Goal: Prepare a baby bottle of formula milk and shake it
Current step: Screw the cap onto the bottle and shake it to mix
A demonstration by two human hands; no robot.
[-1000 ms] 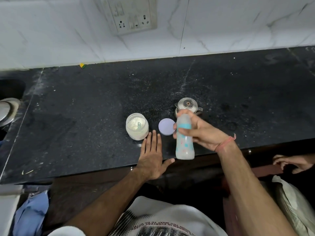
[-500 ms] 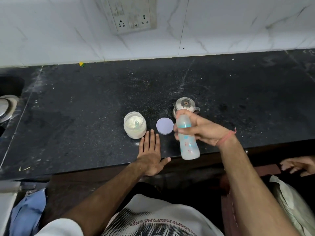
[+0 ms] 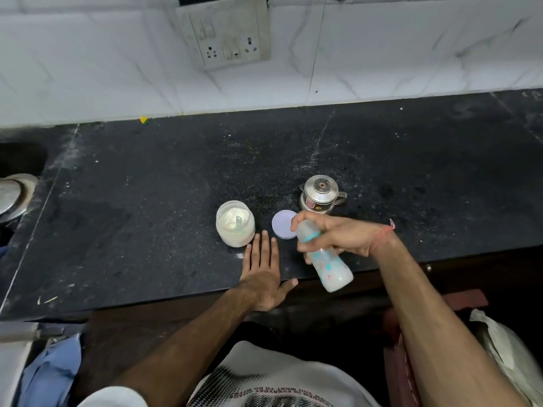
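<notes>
My right hand (image 3: 342, 235) grips a baby bottle (image 3: 330, 267) with a teal ring and milky white liquid, held tilted above the counter's front edge, its base pointing down to the right. My left hand (image 3: 263, 274) lies flat on the black counter (image 3: 147, 186), fingers spread, holding nothing. Just beyond its fingertips stands an open jar of white formula powder (image 3: 235, 223) with a scoop inside. The jar's lilac lid (image 3: 283, 224) lies flat between jar and bottle. A small steel kettle (image 3: 320, 193) stands behind my right hand.
A white tiled wall with a switch and socket plate (image 3: 226, 30) rises behind the counter. A steel vessel (image 3: 11, 198) sits at the far left edge. Blue cloth (image 3: 50, 374) hangs below the counter at left, a pale bag (image 3: 511, 356) at lower right.
The bottle has swung from nearly upright to tilted, its base moving out to the right and down. My left hand has stayed flat on the counter.
</notes>
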